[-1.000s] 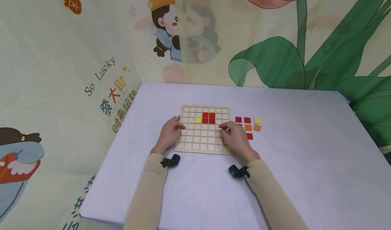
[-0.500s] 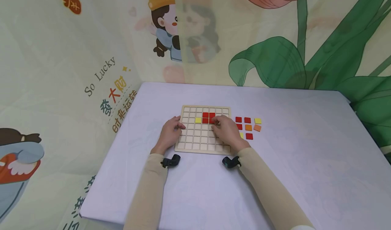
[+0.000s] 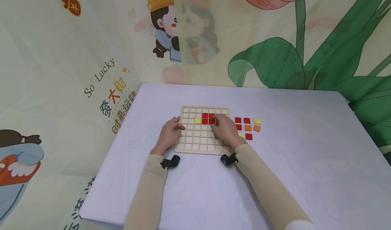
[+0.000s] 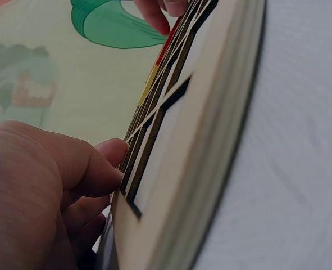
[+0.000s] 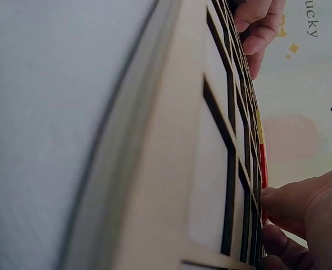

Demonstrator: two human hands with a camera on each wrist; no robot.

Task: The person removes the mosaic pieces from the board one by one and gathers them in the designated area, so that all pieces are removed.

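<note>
A pale wooden grid board (image 3: pixel 197 143) lies on the table, with a block of red tiles (image 3: pixel 205 116) in its upper middle and a yellow tile (image 3: pixel 198 121) just left of them. My left hand (image 3: pixel 167 135) holds the board's left edge, thumb and finger bent at the rim in the left wrist view. Over the right part of the board, my right hand (image 3: pixel 226 130) has its fingertips beside the red block. In the right wrist view, a sliver of a red tile (image 5: pixel 286 225) shows between its thumb and finger; the hand hides most of it.
Right of the board lie several loose tiles: red ones such as the red tile (image 3: pixel 248 137), a yellow tile (image 3: pixel 257 121), and two orange tiles (image 3: pixel 248 128). The white-covered table (image 3: pixel 305 138) meets a printed cloth backdrop (image 3: pixel 268 63) behind.
My right hand has moved left and slightly up from the board's right side to the red block, uncovering loose tiles behind it. My left hand has stayed at the board's edge.
</note>
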